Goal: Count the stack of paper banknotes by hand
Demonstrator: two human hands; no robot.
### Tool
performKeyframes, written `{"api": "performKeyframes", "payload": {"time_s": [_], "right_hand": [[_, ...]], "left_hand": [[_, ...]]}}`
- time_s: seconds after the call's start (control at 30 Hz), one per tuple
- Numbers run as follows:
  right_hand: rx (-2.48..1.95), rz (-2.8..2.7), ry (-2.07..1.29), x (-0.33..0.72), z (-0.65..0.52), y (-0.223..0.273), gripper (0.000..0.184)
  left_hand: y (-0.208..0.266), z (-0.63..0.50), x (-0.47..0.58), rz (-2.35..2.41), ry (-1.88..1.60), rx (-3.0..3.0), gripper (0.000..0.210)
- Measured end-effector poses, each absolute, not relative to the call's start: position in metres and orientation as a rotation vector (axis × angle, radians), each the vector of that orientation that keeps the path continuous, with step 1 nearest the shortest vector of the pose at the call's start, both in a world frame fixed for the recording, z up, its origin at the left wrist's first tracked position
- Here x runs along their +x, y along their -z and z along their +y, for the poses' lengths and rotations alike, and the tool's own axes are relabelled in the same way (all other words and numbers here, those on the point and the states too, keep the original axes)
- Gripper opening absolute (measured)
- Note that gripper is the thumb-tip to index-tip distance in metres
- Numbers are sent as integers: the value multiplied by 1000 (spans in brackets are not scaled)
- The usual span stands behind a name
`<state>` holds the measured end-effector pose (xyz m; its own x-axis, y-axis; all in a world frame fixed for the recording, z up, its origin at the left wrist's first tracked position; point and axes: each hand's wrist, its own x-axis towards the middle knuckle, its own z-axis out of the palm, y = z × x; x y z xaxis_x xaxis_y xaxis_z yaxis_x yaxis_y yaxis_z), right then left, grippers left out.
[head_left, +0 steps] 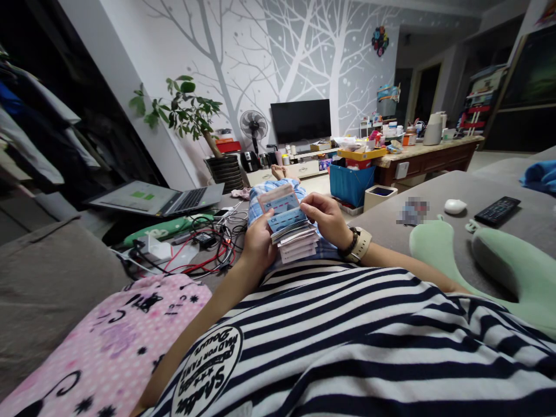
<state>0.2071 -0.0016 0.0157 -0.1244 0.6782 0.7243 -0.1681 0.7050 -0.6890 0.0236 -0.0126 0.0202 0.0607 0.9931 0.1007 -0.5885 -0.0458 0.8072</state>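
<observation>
The left hand [257, 238] grips a fanned stack of blue-and-pink printed paper slips [287, 219] at centre; the right hand [329, 219], fingers narrowed, meets its right edge, grip unclear. Far left, a dark ribbed pot [225, 176] holds a leafy green plant [191, 116]; far right stands a square blue bin [353, 185].

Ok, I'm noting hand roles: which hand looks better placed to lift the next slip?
Probably the right hand: its fingertips are at the upper right edge of the paper slips, while the left hand supports their left side, thumb on top.
</observation>
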Motion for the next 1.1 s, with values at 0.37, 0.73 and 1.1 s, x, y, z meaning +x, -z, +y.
{"api": "performKeyframes", "payload": {"time_s": [0.37, 0.73, 1.1], "right_hand": [[-490, -1529, -807, 206, 1, -13, 81], [-653, -1442, -790, 205, 16, -7, 84], [-597, -1526, -754, 208, 14, -10, 79]], "left_hand": [[-20, -10, 29, 660, -1526, 742, 46], [-14, -8, 16, 643, -1471, 884, 24], [-11, 2, 22, 629, -1491, 806, 26]]}}
